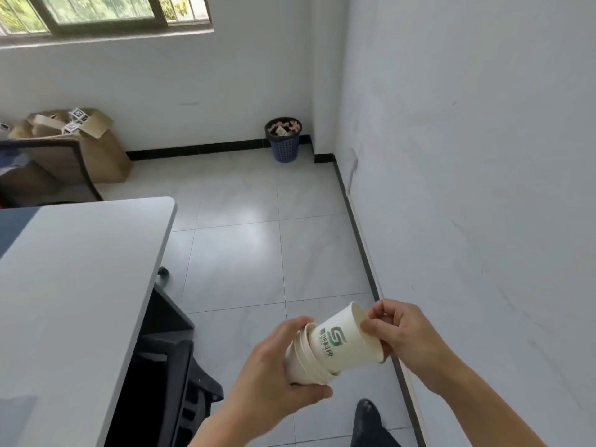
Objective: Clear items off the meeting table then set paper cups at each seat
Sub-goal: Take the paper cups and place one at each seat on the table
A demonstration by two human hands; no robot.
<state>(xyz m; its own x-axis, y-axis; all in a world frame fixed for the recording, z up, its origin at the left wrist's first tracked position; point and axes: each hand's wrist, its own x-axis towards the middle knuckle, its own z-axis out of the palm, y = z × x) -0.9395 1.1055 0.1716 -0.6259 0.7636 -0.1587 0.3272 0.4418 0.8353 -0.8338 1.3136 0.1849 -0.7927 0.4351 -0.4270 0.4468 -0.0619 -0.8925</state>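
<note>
Paper rim pinched between thumb and fingers, the right hand [403, 333] gripped the top cup [342, 340], while the left hand [274, 369] curled round the stack [300, 362] it sat nested in. Stack and cup lay tilted, mouths pointing up and right toward the pinching hand, so the cup would probably slide free along that line. Both hung over the floor [245, 253], just right of the table [80, 269], nearer the left hand, a chair [183, 375] tucked beneath
</note>
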